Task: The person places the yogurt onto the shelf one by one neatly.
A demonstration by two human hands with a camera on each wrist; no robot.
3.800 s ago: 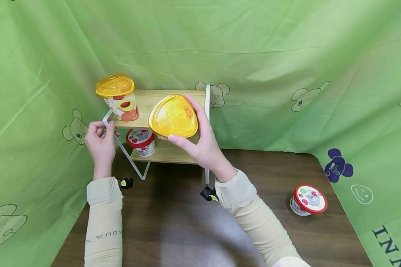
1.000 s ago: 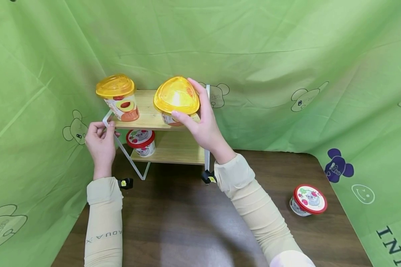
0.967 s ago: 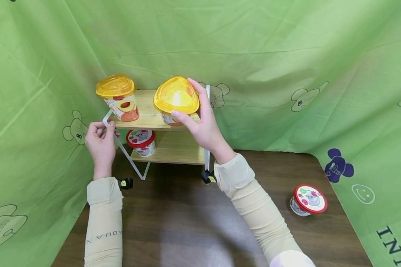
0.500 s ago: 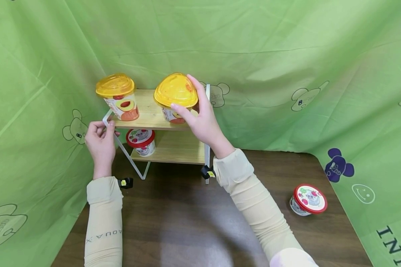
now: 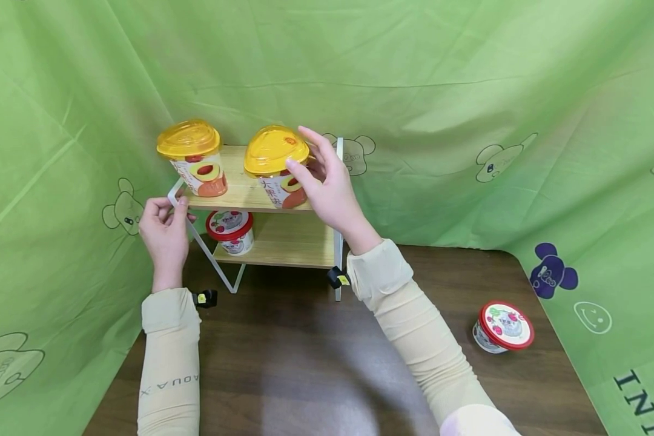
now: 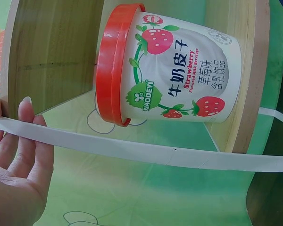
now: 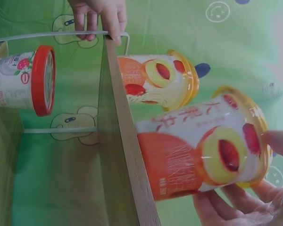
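My right hand (image 5: 335,197) holds a peach-printed cup (image 5: 286,189) with a domed yellow lid, thumb on the lid's rim and fingers behind. The cup is at the front edge of the upper board (image 5: 240,184) of a small two-tier shelf, its label facing forward. To its left stands a similar yellow-lidded cup (image 5: 204,172). My left hand (image 5: 165,233) pinches the shelf's white metal frame (image 6: 132,149) at the upper board's left end. Below, on the lower board, sits a red-lidded strawberry milk tub (image 6: 179,70).
A second red-lidded tub (image 5: 504,327) stands on the dark wooden table (image 5: 283,357), at the right. Green printed cloth (image 5: 425,121) hangs behind and along both sides. The lower board (image 5: 291,248) extends to the right of its tub.
The right hand has brought the cup from in front of the shelf onto the upper board, then turned it so its label shows and shifted it slightly left. The left hand stays put.
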